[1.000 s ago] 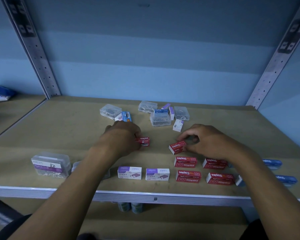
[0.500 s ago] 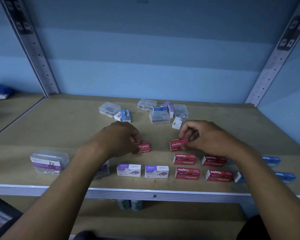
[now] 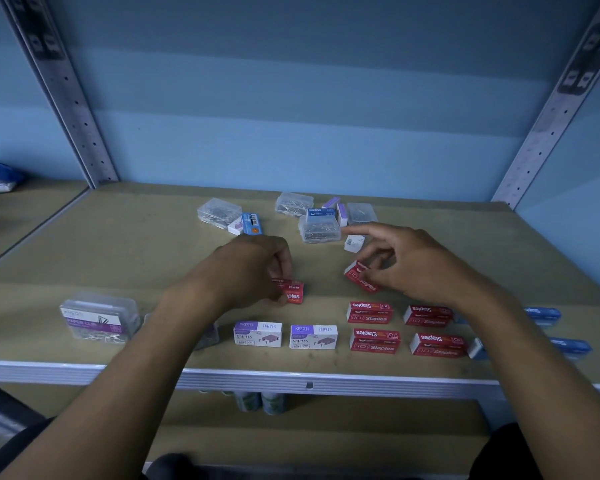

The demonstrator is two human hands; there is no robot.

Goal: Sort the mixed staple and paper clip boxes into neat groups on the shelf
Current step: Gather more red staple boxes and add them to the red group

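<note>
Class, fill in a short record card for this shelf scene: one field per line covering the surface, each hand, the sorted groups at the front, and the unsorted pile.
Surface: wooden shelf
Left hand: grip on a red staples box
Right hand: grip on a tilted red staples box
Front red group: four red boxes in two rows
Front white-and-purple group: two staples boxes side by side
Front left: clear paper clip case
Unsorted pile: clear cases and small boxes at the back

Each hand pinches a red staple box above the shelf [image 3: 118,258]. The left hand [image 3: 250,268] grips the left box [image 3: 293,291]; the right hand [image 3: 413,265] grips the tilted right box [image 3: 361,280].
</note>
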